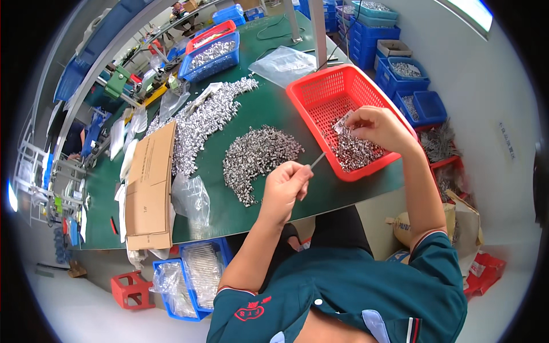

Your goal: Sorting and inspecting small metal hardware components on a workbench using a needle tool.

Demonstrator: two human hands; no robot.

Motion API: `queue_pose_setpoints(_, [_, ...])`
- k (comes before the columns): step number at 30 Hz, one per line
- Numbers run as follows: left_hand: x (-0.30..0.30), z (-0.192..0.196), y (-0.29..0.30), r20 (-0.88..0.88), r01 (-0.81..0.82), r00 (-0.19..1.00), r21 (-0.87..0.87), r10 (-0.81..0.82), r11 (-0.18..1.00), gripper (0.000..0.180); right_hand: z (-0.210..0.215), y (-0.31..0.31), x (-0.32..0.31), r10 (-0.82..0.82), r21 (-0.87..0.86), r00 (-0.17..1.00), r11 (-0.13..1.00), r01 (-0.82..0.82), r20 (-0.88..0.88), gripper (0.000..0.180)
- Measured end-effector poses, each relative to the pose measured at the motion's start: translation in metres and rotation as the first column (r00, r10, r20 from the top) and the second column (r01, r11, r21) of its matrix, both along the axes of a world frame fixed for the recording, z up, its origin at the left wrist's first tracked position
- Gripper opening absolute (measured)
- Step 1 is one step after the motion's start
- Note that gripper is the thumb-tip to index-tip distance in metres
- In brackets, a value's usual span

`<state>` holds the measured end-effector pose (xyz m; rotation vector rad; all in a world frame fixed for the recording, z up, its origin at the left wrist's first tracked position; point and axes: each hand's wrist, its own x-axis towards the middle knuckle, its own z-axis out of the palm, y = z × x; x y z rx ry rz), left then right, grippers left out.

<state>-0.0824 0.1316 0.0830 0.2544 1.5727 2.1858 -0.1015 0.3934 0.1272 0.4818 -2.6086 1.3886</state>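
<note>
My left hand (286, 187) is closed on a thin metal rod (318, 159), whose tip points toward the near left side of the red plastic basket (302, 102). Over that basket hangs my right hand (382, 130), its thumb and fingers pinched together; whatever is between them is too small to make out. Small shiny metal parts (359, 153) lie heaped in the basket's near end, below the right hand. A small white slip (342, 122) shows beside the right fingertips. Left of the basket, a dark grey pile of small metal parts (257, 157) sits on the green table (260, 111).
A larger heap of silvery parts (200, 126) spreads farther left, beside a flat cardboard piece (150, 188). A blue basket (210, 62) of parts stands at the back. Clear plastic bags (283, 64) lie about. Blue bins (403, 83) stand along the right; a red stool (131, 290) is below left.
</note>
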Motion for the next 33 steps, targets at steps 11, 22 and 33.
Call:
queue_pose_setpoints(11, [0.062, -0.044, -0.093, 0.169, -0.298, 0.942, 0.027, 0.29, 0.954, 0.016, -0.003, -0.087, 0.054, -0.043, -0.037, 0.913, 0.999, 0.03, -0.406, 0.016])
queue_pose_setpoints(22, [0.107, -0.077, -0.129, 0.226, -0.429, 0.879, -0.008, 0.42, 0.903, 0.014, -0.106, -0.161, 0.028, 0.077, 0.075, 0.99, 0.995, -0.068, -0.122, 0.014])
queue_pose_setpoints(33, [0.112, -0.092, -0.133, 0.215, -0.396, 0.894, -0.03, 0.393, 0.918, 0.014, -0.108, -0.178, 0.025, -0.007, 0.225, 0.991, 0.974, 0.037, -0.134, 0.005])
